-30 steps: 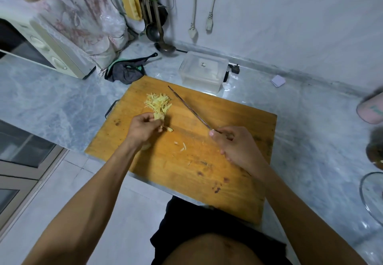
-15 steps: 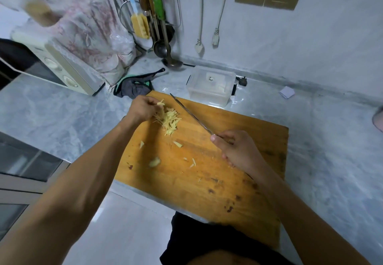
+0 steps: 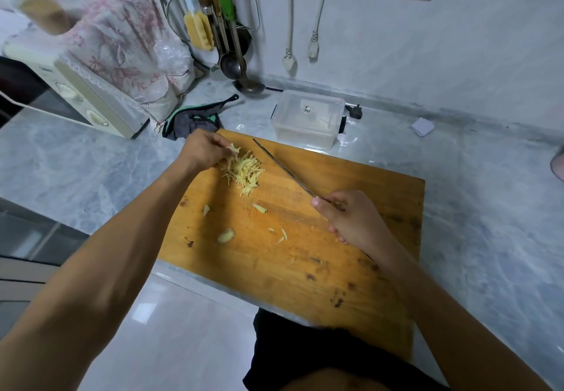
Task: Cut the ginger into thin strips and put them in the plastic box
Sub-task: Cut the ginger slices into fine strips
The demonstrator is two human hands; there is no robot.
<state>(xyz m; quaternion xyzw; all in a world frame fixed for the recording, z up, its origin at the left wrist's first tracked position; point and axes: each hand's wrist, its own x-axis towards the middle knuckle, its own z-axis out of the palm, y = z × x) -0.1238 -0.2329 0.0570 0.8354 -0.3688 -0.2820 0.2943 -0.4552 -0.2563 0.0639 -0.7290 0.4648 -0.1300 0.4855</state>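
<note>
Head view, largest item first: the marble counter (image 3: 488,207) carries the wooden cutting board (image 3: 351,238), which lies square in front of my body so both arms reach it without crossing. At the board's 12 o'clock edge, just beyond it, stands the plastic box (image 3: 308,121); its lid appears to be on, though I cannot confirm this. I judge it is parked there to keep the transfer short.

My left hand (image 3: 203,151) sits at the board's 11 o'clock corner, fingers curled down and pinching several strips at the upper edge of the pile of ginger strips (image 3: 244,173). The pile lies directly at the hand's 4 o'clock, gathered in one heap, presumably for lifting in handfuls.

My right hand (image 3: 351,216) rests right of board centre, fingers wrapped tight around the handle of the knife (image 3: 283,167). The blade points toward 10 o'clock with its tip near the pile, and it cuts nothing; whether it rests on the wood I cannot tell. I judge it is parked clear of the left fingers while they gather.

Smaller pieces remain apart from the pile: a ginger end piece (image 3: 226,235) toward 7 o'clock of the pile, and loose slivers (image 3: 282,235) near board centre.
</note>
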